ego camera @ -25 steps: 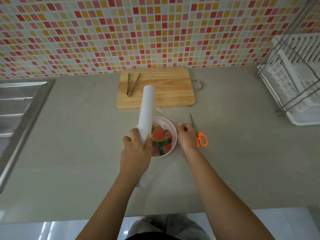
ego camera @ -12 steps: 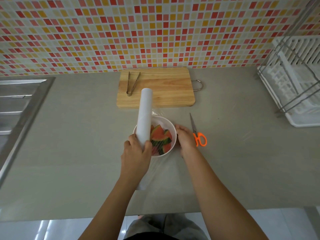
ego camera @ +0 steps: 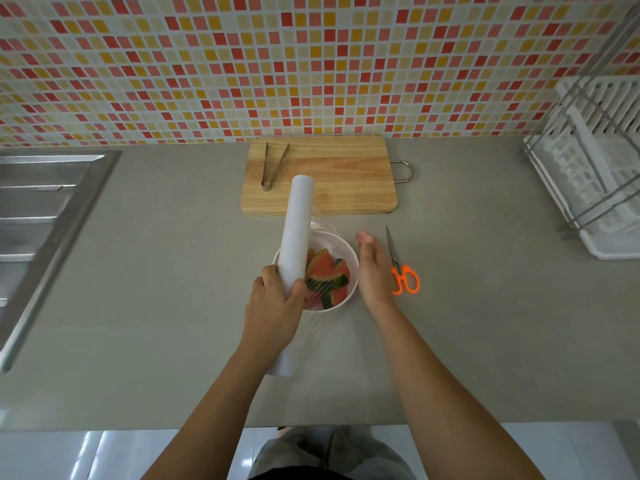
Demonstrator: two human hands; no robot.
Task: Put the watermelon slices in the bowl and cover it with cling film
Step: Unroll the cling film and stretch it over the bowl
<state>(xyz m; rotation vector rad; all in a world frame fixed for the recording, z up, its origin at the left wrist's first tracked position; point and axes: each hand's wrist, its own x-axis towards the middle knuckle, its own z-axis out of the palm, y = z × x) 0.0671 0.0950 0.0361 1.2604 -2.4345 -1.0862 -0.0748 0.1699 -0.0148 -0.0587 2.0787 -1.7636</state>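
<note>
A white bowl (ego camera: 341, 245) stands on the grey counter with several watermelon slices (ego camera: 327, 277) inside. A sheet of clear film lies stretched over the bowl. My left hand (ego camera: 275, 303) grips the white cling film roll (ego camera: 298, 225), which lies lengthwise above the bowl's left rim. My right hand (ego camera: 372, 268) is at the bowl's right side, fingers straight and together, palm toward the rim, holding nothing. Whether it touches the film I cannot tell.
Orange-handled scissors (ego camera: 401, 277) lie just right of my right hand. A wooden cutting board (ego camera: 346, 181) with metal tongs (ego camera: 273, 166) sits behind the bowl. A steel sink (ego camera: 41, 216) is at the left, a white dish rack (ego camera: 595, 174) at the right.
My right hand has let go of the bowl's right rim and its fingers have straightened out. The roll has shifted slightly left over the bowl.
</note>
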